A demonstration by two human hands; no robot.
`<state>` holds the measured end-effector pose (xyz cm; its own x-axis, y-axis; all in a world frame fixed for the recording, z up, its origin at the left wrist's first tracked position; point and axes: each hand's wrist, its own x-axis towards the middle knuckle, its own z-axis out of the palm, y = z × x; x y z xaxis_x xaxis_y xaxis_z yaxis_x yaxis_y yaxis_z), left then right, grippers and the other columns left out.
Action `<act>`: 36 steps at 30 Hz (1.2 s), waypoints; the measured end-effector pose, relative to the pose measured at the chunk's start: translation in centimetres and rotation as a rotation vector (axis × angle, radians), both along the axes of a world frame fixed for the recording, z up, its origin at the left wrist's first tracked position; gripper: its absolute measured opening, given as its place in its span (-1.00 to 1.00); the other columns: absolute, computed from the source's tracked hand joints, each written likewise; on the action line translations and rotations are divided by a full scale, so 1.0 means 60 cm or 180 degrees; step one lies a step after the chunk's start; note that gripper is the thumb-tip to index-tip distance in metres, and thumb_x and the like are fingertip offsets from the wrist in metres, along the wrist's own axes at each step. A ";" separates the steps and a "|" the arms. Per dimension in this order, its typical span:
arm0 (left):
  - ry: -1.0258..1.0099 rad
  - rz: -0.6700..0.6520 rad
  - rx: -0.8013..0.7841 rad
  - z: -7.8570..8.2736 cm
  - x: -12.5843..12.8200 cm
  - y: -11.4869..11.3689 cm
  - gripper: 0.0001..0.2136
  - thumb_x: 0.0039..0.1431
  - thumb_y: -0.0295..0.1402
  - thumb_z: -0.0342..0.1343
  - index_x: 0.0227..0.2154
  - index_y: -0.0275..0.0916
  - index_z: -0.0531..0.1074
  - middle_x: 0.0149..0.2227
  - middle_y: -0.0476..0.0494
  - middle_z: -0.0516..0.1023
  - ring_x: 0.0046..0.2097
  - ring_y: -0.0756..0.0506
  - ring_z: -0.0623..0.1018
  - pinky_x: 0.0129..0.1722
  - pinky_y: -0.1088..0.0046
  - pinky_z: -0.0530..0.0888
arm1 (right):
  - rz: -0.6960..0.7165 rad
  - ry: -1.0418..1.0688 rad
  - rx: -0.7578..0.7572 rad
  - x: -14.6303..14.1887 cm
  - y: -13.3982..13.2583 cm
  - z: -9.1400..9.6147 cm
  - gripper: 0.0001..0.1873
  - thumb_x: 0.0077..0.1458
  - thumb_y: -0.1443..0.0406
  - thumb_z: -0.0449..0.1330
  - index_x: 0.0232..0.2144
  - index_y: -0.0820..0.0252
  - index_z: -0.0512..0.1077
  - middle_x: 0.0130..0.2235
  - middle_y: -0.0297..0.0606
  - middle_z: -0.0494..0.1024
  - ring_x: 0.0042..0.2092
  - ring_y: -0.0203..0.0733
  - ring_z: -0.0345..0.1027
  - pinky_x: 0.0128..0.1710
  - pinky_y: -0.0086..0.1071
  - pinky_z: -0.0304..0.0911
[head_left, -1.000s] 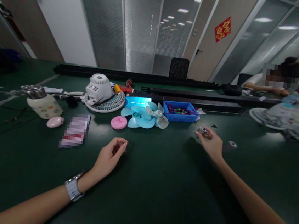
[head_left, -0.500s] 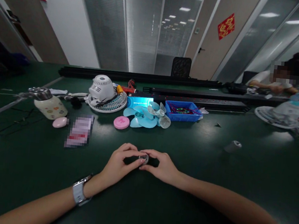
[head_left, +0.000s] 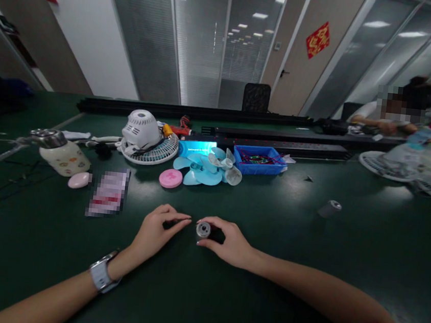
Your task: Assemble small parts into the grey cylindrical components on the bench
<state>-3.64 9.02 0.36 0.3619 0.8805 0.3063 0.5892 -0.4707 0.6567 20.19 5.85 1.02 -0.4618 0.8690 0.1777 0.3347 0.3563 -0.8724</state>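
Observation:
My right hand (head_left: 230, 240) is closed around a small grey metal motor (head_left: 203, 230), thumb and fingers on its sides. The motor's round end, with a dark hole in the middle, faces up towards me. Just left of it, apart from the motor, my left hand (head_left: 160, 229) is pinched, thumb against fingertips. Anything in that pinch is too small to make out. A second grey cylinder (head_left: 329, 208) of similar look lies on the dark green table (head_left: 257, 310), farther to the right.
Light blue fan blades (head_left: 206, 172), a pink round lid (head_left: 170, 178) and a blue tray (head_left: 260, 161) of wires lie ahead. To the left are a white fan body (head_left: 140, 129), a cream bottle (head_left: 65, 156) and a packet (head_left: 108, 192). A person (head_left: 382, 115) sits far right.
My left hand has drawn away from the motor to the left, fingertips pinched. The right hand keeps hold, and the motor's end face now shows. The whole view has shifted slightly.

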 end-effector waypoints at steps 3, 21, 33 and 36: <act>0.0378 -0.0085 -0.0136 -0.021 -0.005 0.004 -0.78 0.21 -0.12 0.17 -0.18 0.02 0.64 -0.31 -0.08 0.54 -0.23 -0.10 0.49 -0.25 0.37 0.38 | -0.0338 -0.0026 0.0165 0.027 0.011 0.003 -0.57 0.06 0.22 0.34 0.01 0.05 0.44 -0.02 -0.29 0.58 0.00 -0.15 0.46 0.06 -0.20 0.34; -0.0432 0.0384 -0.0553 -0.006 0.006 -0.005 -0.67 0.29 -0.09 0.00 -0.18 -0.18 0.56 -0.26 -0.10 0.62 -0.32 -0.09 0.54 -0.33 0.42 0.40 | -0.3856 -0.0836 0.1124 0.379 0.149 -0.052 -0.36 0.00 0.11 0.23 0.08 0.31 0.28 0.02 0.12 0.46 -0.01 0.10 0.39 0.02 0.04 0.26; -0.1100 0.0786 -0.0597 -0.012 0.004 0.001 -0.66 0.26 -0.07 0.01 -0.24 -0.24 0.51 -0.47 -0.02 0.45 -0.41 -0.06 0.46 -0.38 0.46 0.38 | 0.0181 -0.1220 0.0682 -0.020 0.063 0.001 -0.44 0.06 -0.04 0.30 0.06 0.02 0.48 -0.28 -0.31 0.48 -0.26 -0.22 0.37 -0.19 -0.31 0.21; -0.1064 0.0729 -0.0616 -0.014 0.003 0.002 -0.66 0.27 -0.07 0.00 -0.24 -0.23 0.51 -0.46 -0.02 0.45 -0.39 -0.06 0.47 -0.37 0.46 0.38 | 0.0139 -0.1269 0.0775 -0.054 0.079 -0.019 -0.68 0.11 0.03 0.29 -0.12 -0.02 0.59 -0.31 -0.34 0.47 -0.26 -0.25 0.36 -0.17 -0.31 0.18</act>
